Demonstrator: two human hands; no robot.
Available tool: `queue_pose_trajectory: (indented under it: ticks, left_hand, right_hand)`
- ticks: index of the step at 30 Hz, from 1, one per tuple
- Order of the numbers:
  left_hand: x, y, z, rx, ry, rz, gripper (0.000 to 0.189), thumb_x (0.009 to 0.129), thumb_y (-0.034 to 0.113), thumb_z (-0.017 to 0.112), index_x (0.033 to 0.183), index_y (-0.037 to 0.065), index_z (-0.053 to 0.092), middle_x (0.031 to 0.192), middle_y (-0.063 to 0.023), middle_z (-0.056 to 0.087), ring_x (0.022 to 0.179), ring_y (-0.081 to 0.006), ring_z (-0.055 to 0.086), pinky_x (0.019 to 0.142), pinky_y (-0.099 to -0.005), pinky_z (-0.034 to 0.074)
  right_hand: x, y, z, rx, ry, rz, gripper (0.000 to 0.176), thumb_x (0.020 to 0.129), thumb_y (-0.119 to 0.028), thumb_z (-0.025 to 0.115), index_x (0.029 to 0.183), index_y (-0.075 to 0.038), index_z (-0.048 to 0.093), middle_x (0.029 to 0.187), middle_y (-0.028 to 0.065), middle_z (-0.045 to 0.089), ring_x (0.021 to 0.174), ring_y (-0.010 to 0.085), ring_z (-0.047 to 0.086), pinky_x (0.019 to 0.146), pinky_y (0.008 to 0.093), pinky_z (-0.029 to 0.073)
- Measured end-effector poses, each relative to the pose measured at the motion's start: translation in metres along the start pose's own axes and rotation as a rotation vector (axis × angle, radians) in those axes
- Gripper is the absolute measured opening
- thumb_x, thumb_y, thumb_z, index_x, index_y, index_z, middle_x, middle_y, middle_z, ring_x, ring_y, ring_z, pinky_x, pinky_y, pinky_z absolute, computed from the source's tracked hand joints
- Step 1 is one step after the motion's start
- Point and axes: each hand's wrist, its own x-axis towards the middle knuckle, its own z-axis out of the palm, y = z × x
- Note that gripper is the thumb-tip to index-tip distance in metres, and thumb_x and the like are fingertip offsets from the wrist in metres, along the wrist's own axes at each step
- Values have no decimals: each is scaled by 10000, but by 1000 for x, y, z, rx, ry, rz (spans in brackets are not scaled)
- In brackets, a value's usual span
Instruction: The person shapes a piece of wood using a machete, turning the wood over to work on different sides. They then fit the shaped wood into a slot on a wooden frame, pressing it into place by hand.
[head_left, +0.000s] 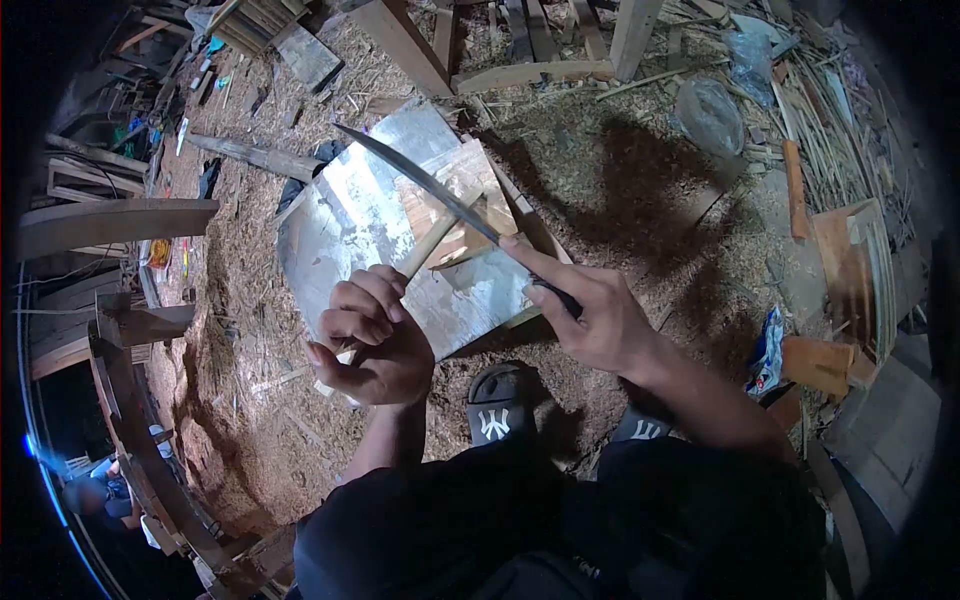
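My left hand [372, 338] is closed around a pale wooden stick [435, 240], which points up and to the right from the curled fingers. In my right hand [595, 315] is the dark handle of a long knife [430, 182]. The thumb and index finger lie along the base of its blade. The blade slants toward the upper left and crosses the stick near its far end in this view. Beneath both lies a board [325, 240] with a worn silvery-white surface, and a smaller wooden block [480, 170] rests on it.
Shavings cover the ground [240, 350]. Sandalled feet [495, 410] stand below the board. Curved timbers [130, 400] line the left, with a person [100, 490] beyond. Thin sticks [830, 140], a plastic bag [710, 115] and wooden pieces [850, 270] lie at right.
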Motion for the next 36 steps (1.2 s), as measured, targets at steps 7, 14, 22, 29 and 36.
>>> queue_pose_trajectory:
  ticks: [7, 14, 22, 29, 36]
  left_hand:
    - [7, 6, -4, 136, -13, -57, 655, 1063, 492, 167, 571, 127, 399, 549, -15, 369, 567, -173, 415, 801, -413, 409]
    - [13, 8, -9, 30, 39, -125, 631, 1072, 453, 194, 535, 148, 321, 500, 11, 320, 493, -136, 355, 774, -363, 421]
    - [15, 6, -12, 7, -3, -125, 621, 1079, 425, 194, 536, 152, 316, 505, 11, 308, 500, -133, 339, 774, -360, 419]
    - [10, 4, -9, 13, 107, -115, 661, 1072, 453, 139, 506, 152, 299, 503, 12, 321, 491, -136, 368, 704, -341, 403]
    - [5, 3, -12, 31, 33, -101, 659, 1080, 418, 121, 492, 162, 273, 455, 17, 294, 463, -143, 328, 696, -350, 403]
  right_hand:
    - [2, 0, -1, 39, 39, -17, 433, 967, -171, 558, 1388, -77, 522, 1178, 200, 664, 687, 253, 708, 638, 365, 561]
    - [5, 2, -3, -61, -19, -14, 441, 950, -126, 574, 1385, -71, 524, 1130, 210, 679, 721, 263, 717, 645, 374, 564]
    - [6, 2, -1, 4, -14, 0, 469, 946, -147, 588, 1404, -85, 503, 1018, 265, 685, 746, 303, 720, 673, 398, 578]
    - [2, 6, 2, -65, 66, -107, 471, 1009, -240, 507, 1469, -188, 425, 581, 85, 567, 460, 176, 544, 453, 342, 514]
    - [8, 10, 14, 47, 108, -139, 456, 1022, -266, 473, 1470, -202, 423, 572, 30, 535, 427, 114, 477, 390, 295, 461]
